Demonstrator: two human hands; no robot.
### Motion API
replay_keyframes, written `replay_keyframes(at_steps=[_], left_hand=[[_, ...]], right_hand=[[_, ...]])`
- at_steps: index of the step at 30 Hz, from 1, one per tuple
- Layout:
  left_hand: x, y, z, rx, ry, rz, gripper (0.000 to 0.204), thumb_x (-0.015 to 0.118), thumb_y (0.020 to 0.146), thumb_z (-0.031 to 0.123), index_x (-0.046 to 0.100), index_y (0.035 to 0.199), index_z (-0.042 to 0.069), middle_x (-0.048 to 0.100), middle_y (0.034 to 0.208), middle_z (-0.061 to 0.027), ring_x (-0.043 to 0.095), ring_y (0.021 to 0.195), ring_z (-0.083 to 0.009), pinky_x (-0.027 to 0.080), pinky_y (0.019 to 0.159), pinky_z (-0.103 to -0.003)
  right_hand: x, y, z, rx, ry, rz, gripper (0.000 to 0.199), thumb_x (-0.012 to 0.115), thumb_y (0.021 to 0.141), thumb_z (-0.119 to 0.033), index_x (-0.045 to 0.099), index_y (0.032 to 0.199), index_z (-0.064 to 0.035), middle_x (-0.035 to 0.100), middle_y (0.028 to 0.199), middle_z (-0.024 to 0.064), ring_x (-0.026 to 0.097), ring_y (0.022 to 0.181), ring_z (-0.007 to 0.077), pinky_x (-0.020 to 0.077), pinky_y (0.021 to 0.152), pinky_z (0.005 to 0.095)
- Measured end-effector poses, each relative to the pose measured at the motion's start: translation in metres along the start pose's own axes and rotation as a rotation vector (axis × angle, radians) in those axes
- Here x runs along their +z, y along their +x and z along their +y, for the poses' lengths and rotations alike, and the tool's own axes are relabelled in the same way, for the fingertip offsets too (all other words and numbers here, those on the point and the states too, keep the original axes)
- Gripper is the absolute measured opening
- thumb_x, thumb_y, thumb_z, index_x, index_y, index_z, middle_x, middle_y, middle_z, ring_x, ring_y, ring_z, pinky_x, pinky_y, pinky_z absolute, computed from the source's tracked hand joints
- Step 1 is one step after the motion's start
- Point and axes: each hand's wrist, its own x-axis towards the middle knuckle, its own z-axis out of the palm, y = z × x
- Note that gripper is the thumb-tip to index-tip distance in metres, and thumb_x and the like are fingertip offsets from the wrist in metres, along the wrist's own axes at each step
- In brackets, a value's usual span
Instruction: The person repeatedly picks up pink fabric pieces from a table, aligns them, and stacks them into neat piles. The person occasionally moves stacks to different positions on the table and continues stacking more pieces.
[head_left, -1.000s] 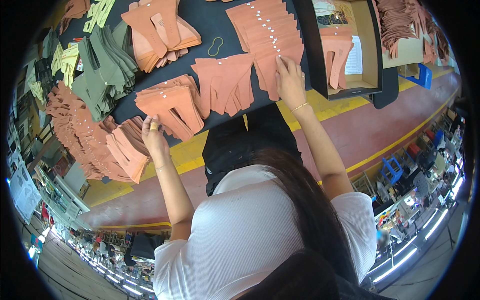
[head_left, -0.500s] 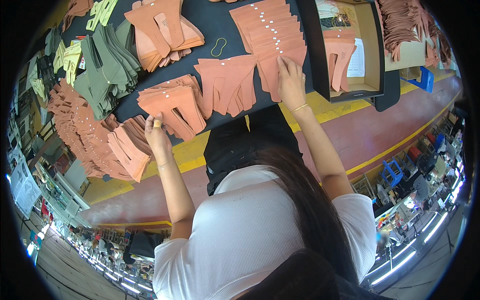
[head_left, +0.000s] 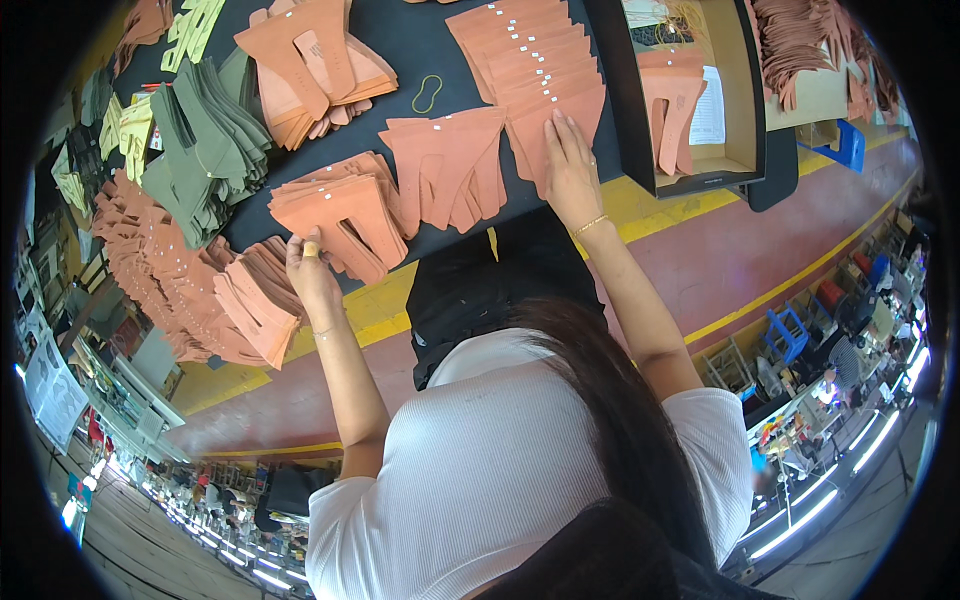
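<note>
My left hand (head_left: 314, 272) pinches the near left corner of a stack of salmon-coloured cut pieces (head_left: 335, 205), flat material with long slots. A yellowish wrap shows on one of its fingers. My right hand (head_left: 573, 185) lies with fingers stretched out on the nearest piece of a fanned row of salmon pieces (head_left: 540, 75), each bearing a small white sticker. Between the hands rests another small group of salmon pieces (head_left: 445, 165), spread slightly and touched by neither hand.
A dark table (head_left: 415, 60) carries a yellow-green rubber band (head_left: 427, 93), dark green pieces (head_left: 205, 150) and further salmon stacks (head_left: 315, 65). To the right stands an open box (head_left: 735, 165) with salmon pieces and a paper inside. A long overlapping row of salmon pieces (head_left: 160, 275) lies far left.
My right hand has slid slightly toward me and its fingers have straightened out on the fanned row. My left hand keeps its hold on the stack. The whole view has shifted slightly.
</note>
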Motion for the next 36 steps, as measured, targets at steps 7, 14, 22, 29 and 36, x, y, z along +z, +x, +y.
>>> replay_keyframes(at_steps=[7,14,22,29,36], left_hand=[[0.005,-0.003,0.001,0.019,-0.023,0.041,0.007,0.065,0.092,0.014,0.062,0.097,0.011,0.06,0.086,0.0044,0.051,0.073,-0.0045,0.038,0.065,-0.021],[-0.005,0.003,-0.003,-0.002,0.031,-0.027,0.017,0.063,0.094,0.017,0.061,0.11,0.013,0.063,0.101,0.0032,0.056,0.089,-0.0091,0.041,0.081,-0.031],[0.003,-0.002,0.0,0.003,-0.036,0.044,0.008,0.064,0.093,0.013,0.059,0.099,0.012,0.06,0.088,0.0043,0.052,0.076,-0.0042,0.039,0.066,-0.022],[-0.002,-0.001,-0.005,0.028,-0.029,-0.006,0.01,0.062,0.094,0.016,0.059,0.102,0.011,0.061,0.092,0.0036,0.053,0.08,-0.0058,0.04,0.071,-0.025],[-0.01,0.004,-0.011,0.021,0.009,-0.014,0.015,0.06,0.096,0.017,0.06,0.109,0.011,0.063,0.101,0.0029,0.056,0.088,-0.0083,0.042,0.081,-0.031]], right_hand=[[-0.002,-0.007,0.0,-0.011,0.027,0.035,0.055,0.054,0.084,0.004,0.044,0.138,0.0023,0.041,0.145,0.0162,0.037,0.137,0.0354,0.0357,0.109,0.0461],[-0.001,-0.015,0.0,0.027,0.017,0.051,0.051,0.053,0.085,0.003,0.049,0.135,-0.0035,0.046,0.138,0.0161,0.043,0.131,0.0356,0.0385,0.105,0.0467],[-0.007,0.003,0.004,0.048,-0.06,0.061,0.047,0.055,0.09,-0.006,0.051,0.136,-0.0102,0.052,0.124,0.0107,0.051,0.111,0.0316,0.0431,0.089,0.0465],[-0.006,0.015,0.005,0.04,-0.111,0.044,0.05,0.056,0.09,-0.007,0.05,0.139,-0.0146,0.053,0.113,0.0094,0.051,0.1,0.0316,0.0438,0.083,0.0469],[-0.011,0.022,0.003,0.054,-0.14,-0.023,0.06,0.055,0.088,-0.003,0.049,0.141,-0.0292,0.05,0.108,0.0087,0.05,0.096,0.0309,0.0439,0.082,0.0451]])
